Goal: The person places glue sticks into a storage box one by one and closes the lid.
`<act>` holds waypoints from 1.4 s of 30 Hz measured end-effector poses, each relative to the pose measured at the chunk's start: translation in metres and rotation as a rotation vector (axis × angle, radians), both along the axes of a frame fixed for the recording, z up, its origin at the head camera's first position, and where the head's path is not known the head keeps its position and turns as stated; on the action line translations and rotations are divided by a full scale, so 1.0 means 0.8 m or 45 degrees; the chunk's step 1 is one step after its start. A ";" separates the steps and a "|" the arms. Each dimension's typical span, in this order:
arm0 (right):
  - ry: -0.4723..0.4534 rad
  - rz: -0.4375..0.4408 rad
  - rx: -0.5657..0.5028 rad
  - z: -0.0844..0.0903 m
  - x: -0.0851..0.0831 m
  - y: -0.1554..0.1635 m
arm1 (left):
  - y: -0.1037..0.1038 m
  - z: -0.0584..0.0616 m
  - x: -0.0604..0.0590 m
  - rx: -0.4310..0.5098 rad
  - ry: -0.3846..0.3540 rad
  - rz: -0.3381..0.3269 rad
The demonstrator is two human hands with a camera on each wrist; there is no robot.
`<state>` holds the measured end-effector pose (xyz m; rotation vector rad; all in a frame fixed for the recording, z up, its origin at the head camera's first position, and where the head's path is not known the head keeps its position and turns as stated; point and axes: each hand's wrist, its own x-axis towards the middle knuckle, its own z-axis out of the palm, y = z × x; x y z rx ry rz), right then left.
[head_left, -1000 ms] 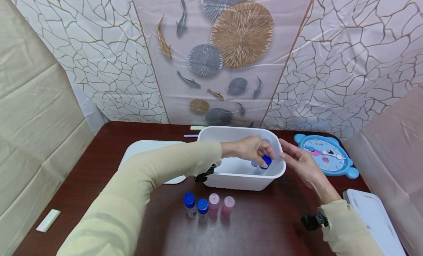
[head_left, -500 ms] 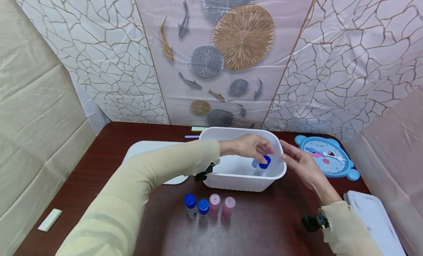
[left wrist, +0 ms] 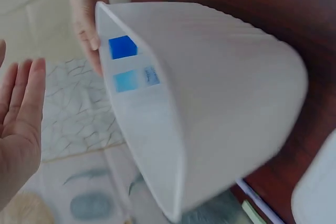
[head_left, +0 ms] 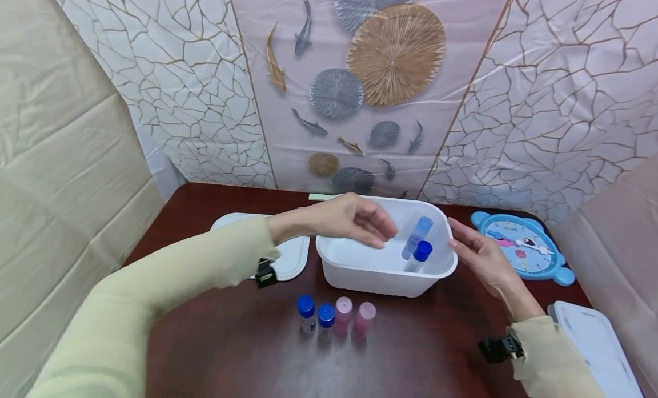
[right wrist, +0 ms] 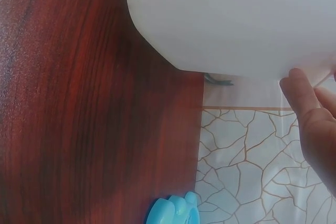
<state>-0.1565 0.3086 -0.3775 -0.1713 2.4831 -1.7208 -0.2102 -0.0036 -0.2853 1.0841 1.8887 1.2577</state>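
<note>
A white plastic bin (head_left: 380, 278) holds two small clear bottles at its right end. One bottle has a light blue cap (head_left: 424, 224), the other a dark blue cap (head_left: 424, 249); both lean slightly. My left hand (head_left: 357, 218) hovers over the left part of the bin, holding nothing, its fingers loosely bent. At the bin's right rim, my right hand (head_left: 480, 255) touches the outer wall with extended fingers and thumb. In front of the bin stand two blue-capped bottles (head_left: 307, 315) and two pink bottles (head_left: 342, 318) in a row.
A white lid-like panel (head_left: 293, 258) lies left of the bin. On the right is a blue cartoon clock (head_left: 524, 246), with another white panel (head_left: 591, 335) nearer me. A pale green strip (head_left: 320, 197) lies behind the bin on the dark wooden table (head_left: 247, 352).
My left hand has let go of the dark-blue-capped bottle inside the bin and moved left and up, away from it. My right hand stays at the rim. The view has shifted slightly.
</note>
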 end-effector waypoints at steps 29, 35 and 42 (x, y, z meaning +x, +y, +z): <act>-0.001 0.005 0.002 -0.002 -0.002 -0.001 | -0.142 -0.122 0.055 -0.044 -0.434 0.011; -0.012 0.002 -0.001 -0.001 -0.002 -0.001 | -0.139 -0.128 0.059 -0.004 -0.470 -0.013; -0.011 0.004 -0.024 -0.003 -0.002 0.000 | -0.137 -0.130 0.059 0.019 -0.440 -0.021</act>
